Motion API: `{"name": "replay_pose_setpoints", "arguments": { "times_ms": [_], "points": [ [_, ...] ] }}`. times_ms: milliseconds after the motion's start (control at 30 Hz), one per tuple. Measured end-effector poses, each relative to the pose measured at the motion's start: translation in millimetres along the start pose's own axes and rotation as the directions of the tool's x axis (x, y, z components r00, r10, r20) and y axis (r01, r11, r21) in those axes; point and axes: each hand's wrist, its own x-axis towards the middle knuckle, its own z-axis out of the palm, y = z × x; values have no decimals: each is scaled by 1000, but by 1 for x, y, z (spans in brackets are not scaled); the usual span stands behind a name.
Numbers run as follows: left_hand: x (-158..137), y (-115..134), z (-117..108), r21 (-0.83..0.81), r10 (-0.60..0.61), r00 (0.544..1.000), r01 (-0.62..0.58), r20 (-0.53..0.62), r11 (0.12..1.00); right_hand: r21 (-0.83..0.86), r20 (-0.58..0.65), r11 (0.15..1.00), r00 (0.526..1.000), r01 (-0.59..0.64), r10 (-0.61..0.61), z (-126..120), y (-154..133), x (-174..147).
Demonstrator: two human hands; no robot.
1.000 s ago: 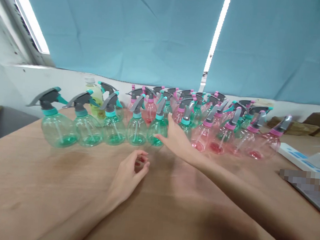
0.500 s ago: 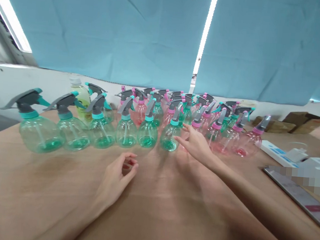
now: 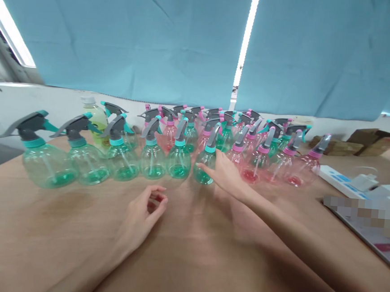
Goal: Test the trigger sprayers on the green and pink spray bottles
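A green spray bottle (image 3: 204, 170) with a teal collar stands upright in the front row. My right hand (image 3: 226, 172) is at its right side, with the thumb across the front and the other fingers partly hidden behind it. Nearer to me, my left hand (image 3: 148, 207) rests low over the table, loosely curled, with a gap between thumb and fingers and nothing in it. Left of the gripped bottle stands another green spray bottle (image 3: 179, 165), and beyond that several more. To the right is a pink spray bottle (image 3: 252, 170) among others with pink collars.
Several more green and pink spray bottles crowd behind the front row. A yellowish bottle with a white cap (image 3: 94, 115) stands at the back left. On the right lie a white power strip (image 3: 342, 181), a flat device (image 3: 377, 237) and a brown cardboard box (image 3: 377, 140).
My right hand has moved left and closed round the green spray bottle, which it was beside before. My left hand has hardly moved. The view has shifted slightly.
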Motion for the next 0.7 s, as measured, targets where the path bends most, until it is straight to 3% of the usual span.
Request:
{"name": "replay_pose_setpoints", "arguments": {
  "times_ms": [433,567,700],
  "points": [
    [6,10,6,12,17,999,-18,43,1000,-34,117,998,992,46,-42,-29,-16,-45],
    [11,32,17,-76,65,996,-60,65,995,-51,132,996,989,76,-69,-39,-17,-64],
    [21,72,31,-158,156,984,-141,87,977,-73,136,991,986,111,-100,-48,-15,-80]
  ]
}}
